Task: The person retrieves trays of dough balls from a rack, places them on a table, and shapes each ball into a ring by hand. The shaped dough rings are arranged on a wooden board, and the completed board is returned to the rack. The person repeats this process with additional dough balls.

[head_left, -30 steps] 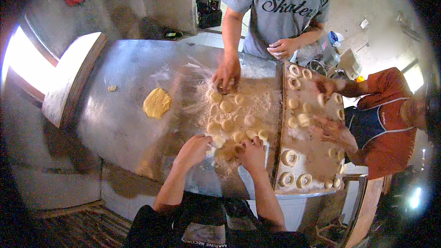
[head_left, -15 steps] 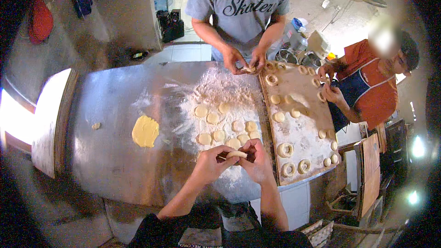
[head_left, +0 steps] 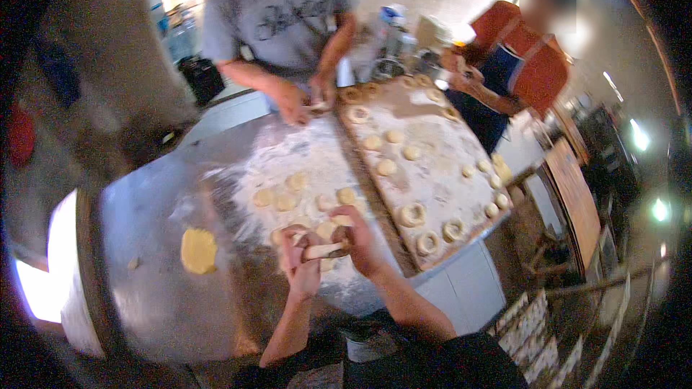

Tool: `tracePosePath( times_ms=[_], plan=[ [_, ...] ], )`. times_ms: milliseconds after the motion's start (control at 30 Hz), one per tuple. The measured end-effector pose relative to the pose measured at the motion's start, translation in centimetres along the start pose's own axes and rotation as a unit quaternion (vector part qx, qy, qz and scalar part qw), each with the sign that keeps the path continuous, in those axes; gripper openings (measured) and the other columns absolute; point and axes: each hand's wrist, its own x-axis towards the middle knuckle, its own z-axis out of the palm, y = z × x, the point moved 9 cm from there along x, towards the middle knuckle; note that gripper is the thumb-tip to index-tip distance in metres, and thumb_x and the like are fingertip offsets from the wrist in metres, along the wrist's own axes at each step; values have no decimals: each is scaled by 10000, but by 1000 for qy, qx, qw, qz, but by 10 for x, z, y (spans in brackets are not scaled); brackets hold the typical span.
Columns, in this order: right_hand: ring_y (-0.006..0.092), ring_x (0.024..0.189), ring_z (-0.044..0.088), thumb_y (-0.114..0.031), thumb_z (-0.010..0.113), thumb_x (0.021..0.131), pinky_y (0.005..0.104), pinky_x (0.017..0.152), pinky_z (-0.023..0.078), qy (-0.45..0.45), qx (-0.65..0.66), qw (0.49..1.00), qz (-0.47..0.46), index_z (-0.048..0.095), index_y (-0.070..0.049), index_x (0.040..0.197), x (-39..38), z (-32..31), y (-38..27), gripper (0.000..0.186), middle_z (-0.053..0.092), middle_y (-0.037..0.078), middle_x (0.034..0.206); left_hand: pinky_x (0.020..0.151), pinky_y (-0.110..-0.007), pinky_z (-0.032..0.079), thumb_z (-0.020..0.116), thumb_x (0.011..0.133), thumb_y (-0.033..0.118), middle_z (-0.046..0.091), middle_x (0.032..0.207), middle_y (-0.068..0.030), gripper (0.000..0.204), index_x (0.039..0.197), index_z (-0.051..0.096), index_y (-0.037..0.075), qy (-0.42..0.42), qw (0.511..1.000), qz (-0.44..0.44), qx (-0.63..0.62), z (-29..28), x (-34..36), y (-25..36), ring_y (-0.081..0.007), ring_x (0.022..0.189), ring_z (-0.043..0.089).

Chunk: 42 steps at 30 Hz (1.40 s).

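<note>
Above the near edge of the metal table (head_left: pixel 155 302), a pale strip of dough (head_left: pixel 324 251) stretches between my two hands. My left hand (head_left: pixel 301 263) grips one end of it, and my right hand (head_left: pixel 355 245) pinches the other. Both hands are a little blurred. Just beyond them, flat dough rounds (head_left: pixel 287 202) lie in scattered flour (head_left: pixel 263 151); my hands partly cover some of the nearer ones.
A floured wooden board (head_left: pixel 432 173) to the right bears dough rings (head_left: pixel 427 243) and small rounds (head_left: pixel 386 167). A yellow slab (head_left: pixel 198 251), soft-looking, lies at left. Across stands a person in a grey shirt (head_left: pixel 288 21); another in an orange shirt (head_left: pixel 544 75) works at the far right.
The view has turned and tilted, so the table sits further left. My hands are further apart, and the dough strip between them looks longer and straighter.
</note>
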Motion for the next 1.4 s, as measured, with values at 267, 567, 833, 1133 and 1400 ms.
tracePosePath(
  times_ms=[267,567,833,1133,1400],
  plan=[
    [116,636,543,-333,601,965,265,657,473,-28,-94,989,-114,408,-81,1453,-8,-62,-32,582,642,2,926,666,-392,519,576,989,306,657,930,-149,347,1221,467,72,-29,896,116,427,93,5,-39,-258,825,685],
    [84,718,570,-334,678,915,248,628,456,17,197,978,-69,368,-130,1426,-29,-210,-32,632,586,20,872,621,-457,555,535,999,132,675,947,-175,175,1160,562,66,-70,928,153,332,238,22,-62,-391,720,687],
    [207,760,642,-548,467,998,319,660,503,7,239,967,-81,379,-143,1386,-33,-307,-27,568,674,110,865,498,-489,516,504,1022,137,646,752,-184,96,1093,521,75,-142,896,136,398,349,27,-70,-403,623,673],
    [137,1011,587,-642,344,1024,296,943,433,-39,-70,986,-144,285,-100,1526,-37,-355,-32,742,653,95,1034,576,-584,493,532,1016,196,628,706,-242,307,1239,388,44,-178,915,21,361,393,26,-116,-493,703,651],
    [372,1074,638,-490,609,960,409,917,483,130,-414,900,41,175,-12,1549,3,-415,-7,873,660,213,1168,857,-565,456,639,918,328,526,1194,-312,683,1425,333,-11,-34,727,29,685,384,78,-117,-479,1010,595]
  ],
)
